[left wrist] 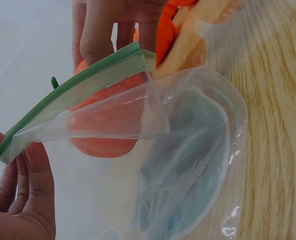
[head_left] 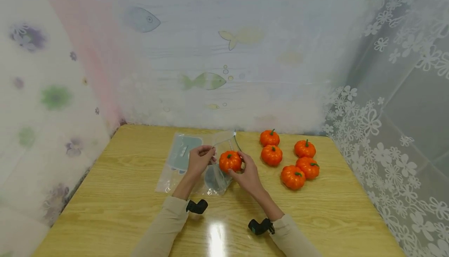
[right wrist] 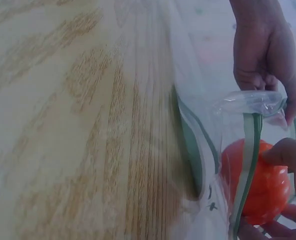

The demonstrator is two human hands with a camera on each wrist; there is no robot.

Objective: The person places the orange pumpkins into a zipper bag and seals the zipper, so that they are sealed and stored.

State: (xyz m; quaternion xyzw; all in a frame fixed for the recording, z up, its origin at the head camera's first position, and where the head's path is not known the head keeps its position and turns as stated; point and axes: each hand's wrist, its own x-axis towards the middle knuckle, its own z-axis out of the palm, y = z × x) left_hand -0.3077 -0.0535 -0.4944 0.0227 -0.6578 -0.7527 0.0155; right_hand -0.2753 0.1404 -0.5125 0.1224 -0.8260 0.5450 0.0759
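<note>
In the head view my left hand (head_left: 200, 160) pinches the rim of a clear zip bag (head_left: 214, 185) with a grey-blue print. The left wrist view shows thumb and fingers on one end of its green zip strip (left wrist: 78, 80). My right hand (head_left: 248, 176) grips a small orange pumpkin (head_left: 230, 162) with a green stem, thumb in front and fingers behind. The pumpkin sits at the bag's open mouth, partly behind the clear film in both wrist views. Under and left of the held bag lies another flat printed bag (head_left: 172, 179).
Several more orange pumpkins stand on the right of the wooden table (head_left: 122, 194), two at the back (head_left: 271, 155) and the others nearer the right edge (head_left: 293, 177). Printed curtains (head_left: 168, 105) hang behind and along both sides of the table.
</note>
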